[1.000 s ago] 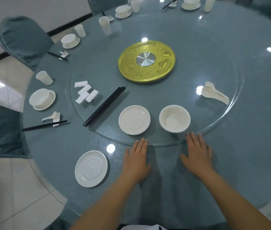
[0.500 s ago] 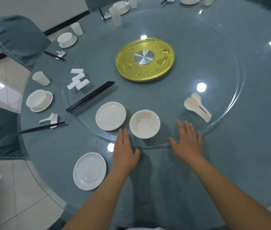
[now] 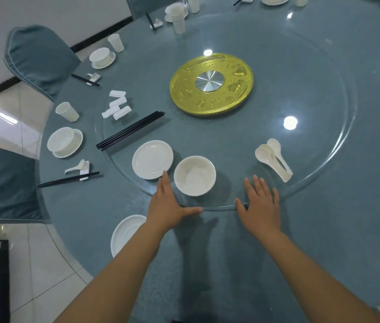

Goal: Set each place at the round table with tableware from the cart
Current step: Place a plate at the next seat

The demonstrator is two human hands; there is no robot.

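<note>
Left hand (image 3: pixel 169 206) laid flat on the clear glass turntable (image 3: pixel 324 178) rim, fingers together, thumb stretched out, right hand (image 3: pixel 260 206) flat, fingers slightly spread, round glossy white bowl (image 3: pixel 194 175) and saucer (image 3: pixel 152 159) set between and just beyond them.

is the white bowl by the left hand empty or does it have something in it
Empty. The bowl stands upright on the glass turntable, and its bare white inside shows down to the bottom.
</note>
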